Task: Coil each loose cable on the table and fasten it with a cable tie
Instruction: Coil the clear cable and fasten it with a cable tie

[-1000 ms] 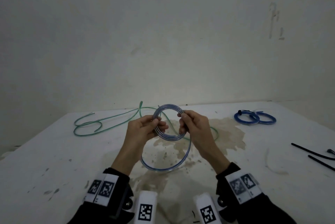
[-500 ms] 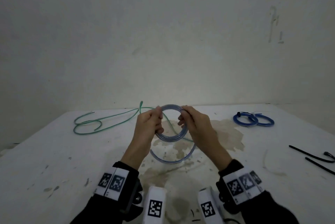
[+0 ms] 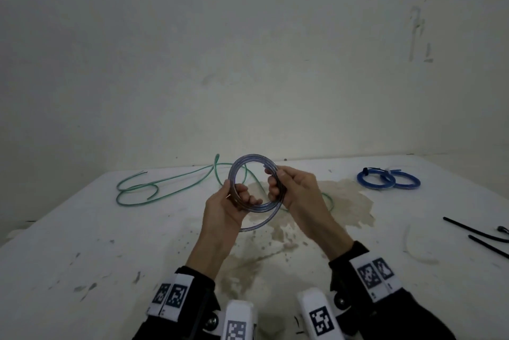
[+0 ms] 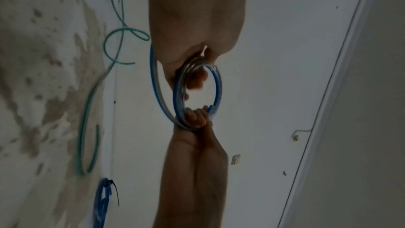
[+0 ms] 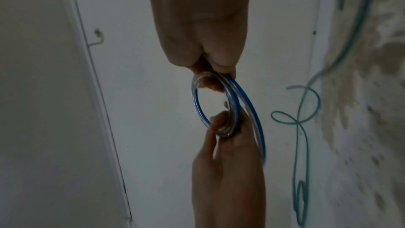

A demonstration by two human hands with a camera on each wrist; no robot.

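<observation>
White table (image 3: 82,243), stained brown at centre frame, carries all the work. Green cable (image 3: 165,182) lies loose across the upper left of the table, uncoiled and untied: this item is still to do. Blue coils (image 3: 388,181), at the upper right of the table, appear finished; at least one shows a black tie. Spare cable ties (image 3: 468,232) lie at the right edge, unused. Clear cable (image 3: 252,159) with a blue stripe is held above the table at centre frame, wound into several turns, with one wider turn hanging below and not yet gathered in. My left hand (image 3: 228,207) pinches the left side of the coil, thumb over the turns. My right hand (image 3: 297,188) pinches the right side, fingers curled round the turns. No tie is on it yet.
</observation>
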